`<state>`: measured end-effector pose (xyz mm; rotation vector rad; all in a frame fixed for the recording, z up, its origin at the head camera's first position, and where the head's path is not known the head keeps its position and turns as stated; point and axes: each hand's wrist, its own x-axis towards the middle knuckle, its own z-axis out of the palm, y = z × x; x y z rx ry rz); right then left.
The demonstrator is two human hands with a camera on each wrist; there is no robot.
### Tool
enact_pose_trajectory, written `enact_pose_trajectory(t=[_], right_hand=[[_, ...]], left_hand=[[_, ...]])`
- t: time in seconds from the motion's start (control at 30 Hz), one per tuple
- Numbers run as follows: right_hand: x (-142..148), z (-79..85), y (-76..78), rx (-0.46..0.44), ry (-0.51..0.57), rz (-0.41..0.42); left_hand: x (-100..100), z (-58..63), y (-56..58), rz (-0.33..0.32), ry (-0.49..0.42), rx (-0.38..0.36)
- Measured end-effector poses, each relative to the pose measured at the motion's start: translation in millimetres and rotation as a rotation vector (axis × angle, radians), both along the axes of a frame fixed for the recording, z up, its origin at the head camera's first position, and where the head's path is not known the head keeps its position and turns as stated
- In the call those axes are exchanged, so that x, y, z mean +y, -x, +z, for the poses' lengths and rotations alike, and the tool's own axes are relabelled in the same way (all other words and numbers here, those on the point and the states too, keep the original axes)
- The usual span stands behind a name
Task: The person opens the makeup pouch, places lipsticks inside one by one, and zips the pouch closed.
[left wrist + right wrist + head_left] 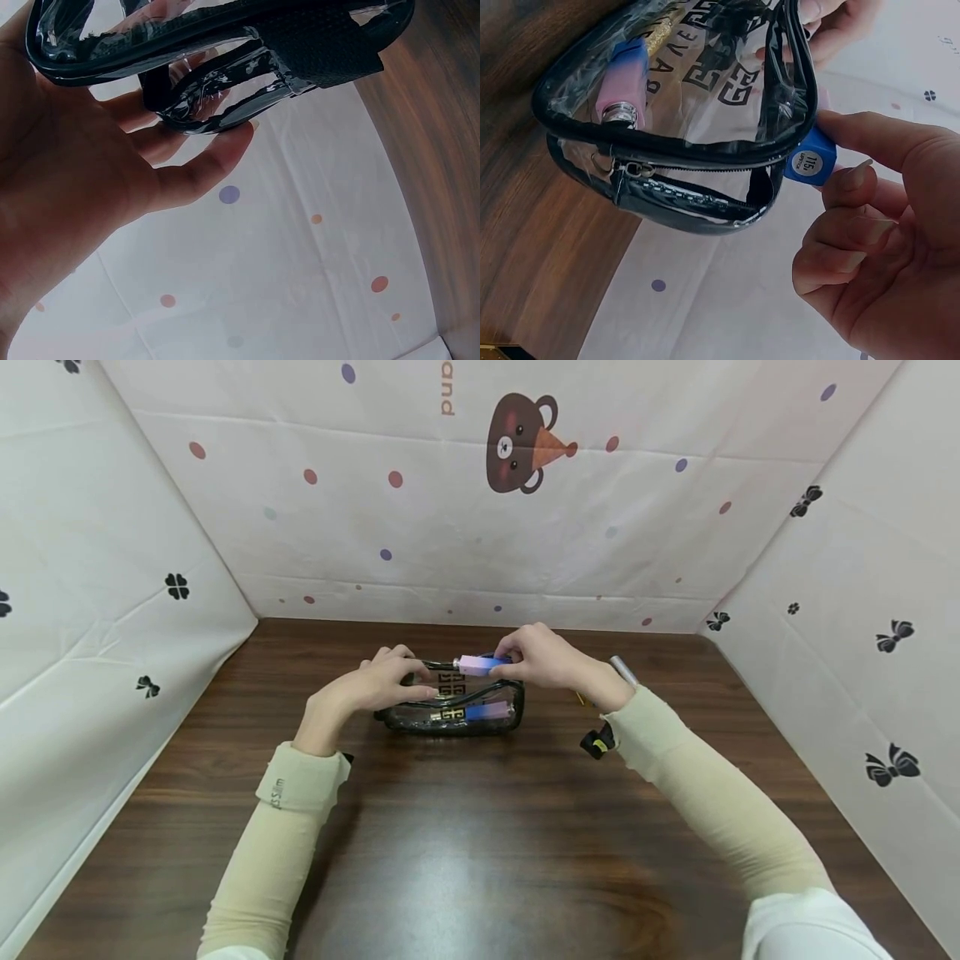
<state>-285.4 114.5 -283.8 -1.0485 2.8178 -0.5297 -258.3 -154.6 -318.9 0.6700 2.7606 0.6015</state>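
A clear pouch with black trim and printed lettering stands at the back middle of the table. My left hand holds its left side, thumb toward the front and fingers behind the black edge. Over the pouch's upper edge, my right hand pinches a pink-and-blue lipstick tube by its blue end; a round label shows on that blue end in the right wrist view. Inside the pouch lies a similar lipstick tube, with something gold and glittery beside it. The zipper appears open.
Near the right forearm lie a silver tube and a black item with a yellow band, partly hidden by the sleeve. White patterned sheets stand around the brown wooden table at the back and both sides.
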Motion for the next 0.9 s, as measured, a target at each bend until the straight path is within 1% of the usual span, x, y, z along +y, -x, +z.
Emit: enact_pose_trajectory(t=[0.2, 0.47, 0.7, 0.9], right_hand=[[-5.9, -1.0, 1.0, 0.016, -0.025, 0.020], [-13.3, -2.2, -0.9, 0.014, -0.035, 0.014], [-22.3, -6.0, -0.6, 0.022, -0.056, 0.026], [-23.8, -8.0, 0.1, 0.006, -0.039, 0.024]], left_hand=[[0.7, -0.6, 0.1, 0.002, 0.009, -0.001], [0.8, -0.9, -0.2, 0.006, 0.010, -0.007], [1.3, -3.1, 0.9, 0.004, 0.030, 0.009], [1.2, -1.5, 0.7, 0.006, 0.029, 0.003]])
